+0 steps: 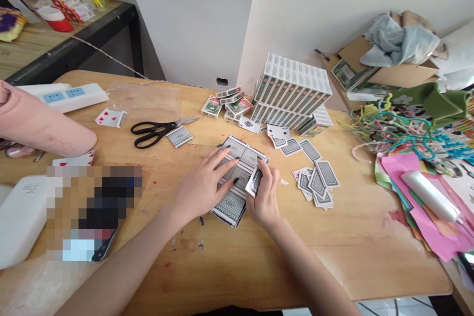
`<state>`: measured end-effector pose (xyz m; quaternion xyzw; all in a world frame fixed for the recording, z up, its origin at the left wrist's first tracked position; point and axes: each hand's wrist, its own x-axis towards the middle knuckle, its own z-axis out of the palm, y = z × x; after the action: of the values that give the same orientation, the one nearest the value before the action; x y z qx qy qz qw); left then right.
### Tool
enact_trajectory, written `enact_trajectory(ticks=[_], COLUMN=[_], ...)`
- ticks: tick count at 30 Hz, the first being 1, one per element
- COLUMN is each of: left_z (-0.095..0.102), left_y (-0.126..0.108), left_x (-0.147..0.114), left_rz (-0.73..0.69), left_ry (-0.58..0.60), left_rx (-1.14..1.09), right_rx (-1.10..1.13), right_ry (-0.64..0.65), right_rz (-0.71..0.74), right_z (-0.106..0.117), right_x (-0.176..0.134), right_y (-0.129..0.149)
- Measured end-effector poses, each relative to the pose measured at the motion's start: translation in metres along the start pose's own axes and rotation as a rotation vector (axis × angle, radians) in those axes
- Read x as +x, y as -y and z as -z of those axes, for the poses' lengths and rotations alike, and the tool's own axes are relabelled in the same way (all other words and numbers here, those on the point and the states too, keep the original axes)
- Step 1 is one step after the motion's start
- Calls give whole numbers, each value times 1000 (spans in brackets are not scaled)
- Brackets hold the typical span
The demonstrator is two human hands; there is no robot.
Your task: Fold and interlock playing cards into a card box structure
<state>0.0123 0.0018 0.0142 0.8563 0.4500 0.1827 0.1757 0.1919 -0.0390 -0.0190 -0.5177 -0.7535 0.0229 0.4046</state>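
Note:
In front of me lies a flat panel of playing cards (230, 209), joined side by side with their grey patterned backs up and dark edges. My left hand (202, 185) rests on its left part, fingers spread, dark nails showing. At the panel's right side, my right hand (265, 195) grips a playing card (253, 181) that stands tilted, apparently bent, against the panel. Whether this card is attached to the panel I cannot tell. Loose playing cards (322, 180) lie in an overlapping heap to the right. Black-handled scissors (155, 131) lie to the left, beside a cut card piece (179, 136).
Stacked card boxes (292, 84) stand at the back, with several loose card boxes (229, 103) beside them. Leftward are a pink cylinder (44, 123), a power strip (70, 98) and a partly blurred phone (107, 242). Pipe cleaners (400, 121) and coloured sheets (418, 202) lie at right.

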Motion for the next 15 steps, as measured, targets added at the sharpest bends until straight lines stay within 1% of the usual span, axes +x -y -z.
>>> enact_trajectory(ticks=[4, 7, 10, 13, 14, 15], left_z=[2, 1, -4, -5, -3, 0], left_y=[-3, -6, -13, -26, -30, -32], left_x=[1, 0, -8, -22, -25, -27], left_rz=[30, 44, 73, 140, 171, 197], left_ry=[27, 25, 11, -22, -40, -54], left_rx=[20, 43, 88, 162, 182, 186], right_rx=[1, 19, 29, -43, -72, -99], right_ry=[96, 124, 86, -24, -19, 22], right_rz=[-76, -130, -185, -272, -320, -376], right_z=[-2, 3, 16, 33, 38, 42], right_x=[-3, -2, 0, 3, 3, 4], right_y=[1, 4, 8, 11, 12, 12])
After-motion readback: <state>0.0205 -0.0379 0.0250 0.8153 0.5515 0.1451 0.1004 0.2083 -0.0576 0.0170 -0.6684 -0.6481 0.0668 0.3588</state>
